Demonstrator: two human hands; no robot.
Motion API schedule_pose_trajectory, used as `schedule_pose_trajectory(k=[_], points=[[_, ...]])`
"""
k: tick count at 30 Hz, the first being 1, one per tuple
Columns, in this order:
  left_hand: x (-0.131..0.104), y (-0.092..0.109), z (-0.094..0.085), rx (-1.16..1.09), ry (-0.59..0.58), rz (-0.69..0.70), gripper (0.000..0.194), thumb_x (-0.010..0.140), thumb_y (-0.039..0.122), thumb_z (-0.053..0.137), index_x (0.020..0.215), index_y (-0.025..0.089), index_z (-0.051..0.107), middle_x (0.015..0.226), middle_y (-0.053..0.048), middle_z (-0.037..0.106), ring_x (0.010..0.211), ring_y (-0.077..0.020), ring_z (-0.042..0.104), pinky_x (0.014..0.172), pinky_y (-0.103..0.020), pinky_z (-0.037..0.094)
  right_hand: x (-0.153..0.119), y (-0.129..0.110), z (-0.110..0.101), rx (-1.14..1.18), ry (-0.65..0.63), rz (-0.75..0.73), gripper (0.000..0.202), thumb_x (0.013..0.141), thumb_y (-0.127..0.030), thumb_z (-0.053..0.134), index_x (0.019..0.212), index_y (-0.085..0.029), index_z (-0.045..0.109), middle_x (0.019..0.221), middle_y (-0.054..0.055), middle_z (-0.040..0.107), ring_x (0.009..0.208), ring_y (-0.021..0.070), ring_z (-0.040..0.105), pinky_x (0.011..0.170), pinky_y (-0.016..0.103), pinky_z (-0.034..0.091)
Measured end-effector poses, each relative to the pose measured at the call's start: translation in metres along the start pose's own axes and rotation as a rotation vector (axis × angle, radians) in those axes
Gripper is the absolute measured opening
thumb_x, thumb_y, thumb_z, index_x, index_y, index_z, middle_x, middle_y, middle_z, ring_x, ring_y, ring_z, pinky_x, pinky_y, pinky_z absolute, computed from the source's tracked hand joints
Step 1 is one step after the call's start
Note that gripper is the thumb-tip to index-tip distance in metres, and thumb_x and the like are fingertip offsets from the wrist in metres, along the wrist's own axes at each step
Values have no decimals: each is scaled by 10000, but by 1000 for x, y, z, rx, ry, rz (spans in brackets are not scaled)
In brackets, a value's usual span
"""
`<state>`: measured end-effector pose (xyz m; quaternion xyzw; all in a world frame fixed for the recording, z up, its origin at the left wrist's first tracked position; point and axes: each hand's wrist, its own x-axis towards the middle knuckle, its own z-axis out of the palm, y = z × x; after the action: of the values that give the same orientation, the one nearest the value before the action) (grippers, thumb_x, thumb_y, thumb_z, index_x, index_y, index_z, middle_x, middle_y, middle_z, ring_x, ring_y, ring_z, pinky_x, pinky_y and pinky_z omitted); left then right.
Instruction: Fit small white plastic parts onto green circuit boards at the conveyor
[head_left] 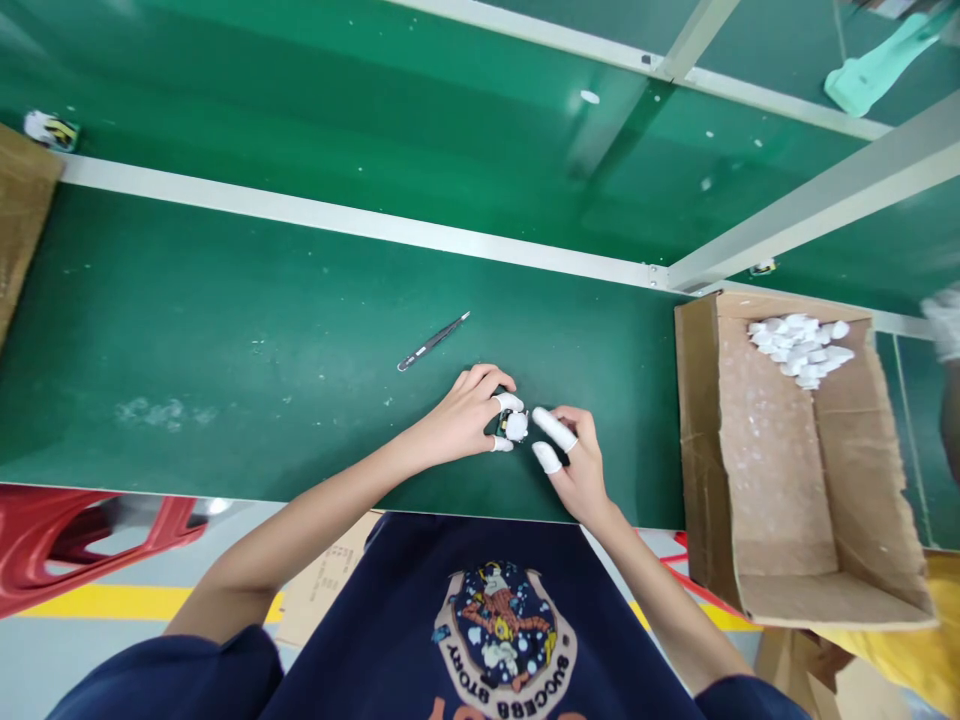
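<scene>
Between the thumb and forefinger of my left hand (474,412) is a small part with a round white top and a dark, partly yellow side (514,426). White finger cots cover those two fingertips. Just to the right of the part, my right hand (576,458) holds its thumb and forefinger apart, also in white cots, with nothing visible between them. A pair of dark tweezers (435,341) lies on the green tabletop (225,330), up and left of my left hand. The underside of the small part is hidden.
At the right stands an open cardboard box (780,480) with a pile of small white pieces (801,347). Another cardboard box (26,220) edges in at far left. A white rail (337,218) crosses behind the work area. Another person's gloved hand (946,320) shows at far right.
</scene>
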<state>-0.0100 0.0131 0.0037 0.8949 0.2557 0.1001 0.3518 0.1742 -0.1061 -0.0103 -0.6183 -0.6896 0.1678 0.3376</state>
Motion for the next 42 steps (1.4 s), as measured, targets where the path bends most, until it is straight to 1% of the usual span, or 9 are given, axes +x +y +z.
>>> schedule_pose_trajectory(k=[4, 10, 16, 21, 24, 26, 30, 37, 42], points=[[-1, -2, -5, -34, -33, 7, 526, 690, 282, 770, 1157, 196, 543, 1294, -124, 479, 1277, -325, 350, 1018, -535, 373, 14, 1, -3, -40, -123, 58, 642, 807, -397, 673, 1379, -247, 423, 1202, 129, 443, 1081, 280, 511, 858, 459, 510], [-4, -10, -13, -111, -87, 31, 284, 795, 181, 633, 1072, 192, 575, 1297, -101, 463, 1284, -267, 350, 1084, -485, 366, 25, -6, 1, -143, -185, -4, 391, 825, -327, 655, 1180, -199, 554, 1116, 130, 508, 898, 255, 522, 713, 414, 530], [-1, -7, -15, -209, -45, -8, 252, 793, 243, 673, 1029, 183, 610, 1271, -108, 501, 1266, -276, 375, 1083, -502, 363, 26, -2, -2, -7, -167, -76, 299, 869, -291, 616, 1157, -224, 577, 1023, 96, 551, 920, 248, 537, 775, 428, 509], [1, 3, -14, -946, -139, -149, 512, 774, 337, 711, 1238, 207, 537, 1173, -114, 625, 1036, -230, 611, 930, -455, 497, 37, -10, -26, 397, -59, -12, 336, 810, -309, 707, 1132, -296, 612, 1015, 51, 533, 959, 221, 566, 829, 416, 511], [-1, 10, -12, -1326, -247, -173, 496, 735, 368, 755, 1169, 189, 594, 1061, -103, 690, 991, -238, 663, 907, -423, 518, 44, -19, -35, 494, -113, -39, 346, 817, -341, 693, 1155, -323, 621, 1049, 55, 539, 991, 230, 567, 839, 428, 514], [-3, 11, -9, -1422, -170, -180, 443, 702, 385, 786, 1062, 168, 647, 979, -92, 715, 950, -243, 684, 890, -406, 529, 47, -24, -33, 528, -125, -27, 398, 831, -362, 674, 1219, -329, 594, 1095, 66, 541, 1008, 237, 564, 844, 438, 513], [-2, 9, -4, -1422, 164, -186, 403, 698, 341, 796, 1036, 161, 670, 954, -78, 729, 911, -217, 696, 863, -337, 537, 47, -35, -19, 615, 23, 78, 426, 830, -292, 676, 1244, -322, 583, 1103, 66, 549, 948, 207, 570, 824, 408, 517], [-1, 9, -10, -1224, 232, -61, 518, 755, 286, 746, 1251, 254, 602, 1196, -84, 635, 1070, -234, 627, 917, -349, 519, 50, -46, -6, 706, 96, 180, 344, 821, -182, 671, 1145, -284, 618, 1217, 72, 590, 1105, 237, 571, 901, 427, 497], [-2, 10, -6, -1171, 340, 10, 534, 721, 241, 775, 1230, 283, 620, 1085, -52, 630, 992, -186, 631, 878, -301, 530, 48, -46, -6, 727, 152, 231, 389, 831, -195, 667, 1199, -290, 584, 1144, 65, 607, 1019, 211, 604, 894, 415, 511]])
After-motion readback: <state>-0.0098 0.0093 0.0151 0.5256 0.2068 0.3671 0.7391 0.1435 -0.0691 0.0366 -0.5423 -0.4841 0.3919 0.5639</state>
